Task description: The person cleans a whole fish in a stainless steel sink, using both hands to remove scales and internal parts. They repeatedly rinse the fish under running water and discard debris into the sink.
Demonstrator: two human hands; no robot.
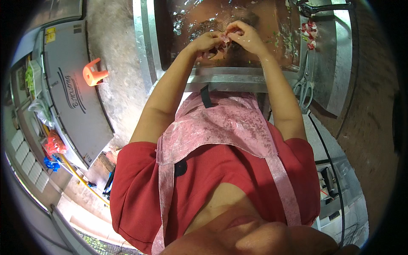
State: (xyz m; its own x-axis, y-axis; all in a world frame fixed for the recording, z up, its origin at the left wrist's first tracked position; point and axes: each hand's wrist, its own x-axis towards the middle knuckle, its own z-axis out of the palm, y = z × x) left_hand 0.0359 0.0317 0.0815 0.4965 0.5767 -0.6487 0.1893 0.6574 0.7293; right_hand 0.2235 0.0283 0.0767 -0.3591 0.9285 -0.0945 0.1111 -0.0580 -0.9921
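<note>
Above a stainless steel sink (220,79) filled with brownish water, both hands meet on a small piece of pinkish raw meat (225,38). My left hand (208,43) holds it from the left, with darker bits hanging below the fingers. From the right, my right hand (245,35) pinches the same piece between thumb and fingers. What kind of meat it is, I cannot tell. Red and white scraps (309,32) lie on the sink's right rim. Just below them rest metal scissors (304,86), blades pointing away from me. Green bits float in the water.
A black faucet (318,9) reaches over the sink's far right corner. An orange plastic stool (94,73) stands on the floor to the left, beside a grey chest freezer (68,86). A corrugated panel (353,191) is at the lower right.
</note>
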